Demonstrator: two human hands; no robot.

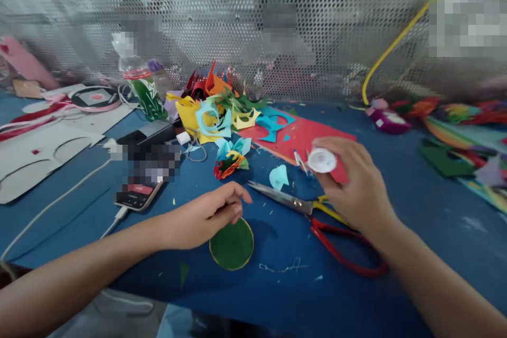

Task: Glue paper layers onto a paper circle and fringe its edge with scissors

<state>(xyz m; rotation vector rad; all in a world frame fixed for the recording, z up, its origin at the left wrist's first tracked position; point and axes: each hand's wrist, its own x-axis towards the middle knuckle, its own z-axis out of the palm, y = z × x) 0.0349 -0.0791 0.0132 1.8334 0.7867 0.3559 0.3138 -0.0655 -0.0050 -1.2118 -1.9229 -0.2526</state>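
My right hand (352,185) is wrapped round a small white spool (321,160), its round end towards me. Below that hand lie scissors (291,200) with one yellow and one red handle, blades pointing left and slightly apart. My left hand (222,211) hovers at the upper edge of a round green disc (232,245) with a yellowish rim. Its fingers are loosely curled, the index finger stands off from the thumb, and I see nothing between them. A curly piece of white thread (283,265) rests right of the disc. A light-blue paper piece (279,177) lies by the blades.
Cut coloured paper scraps (214,116) are heaped at the back beside a red sheet (309,137). A phone (148,179) with a cable, a green-labelled bottle (142,87) and white sheets (51,153) are on the left. A perforated metal panel (222,21) closes off the back.
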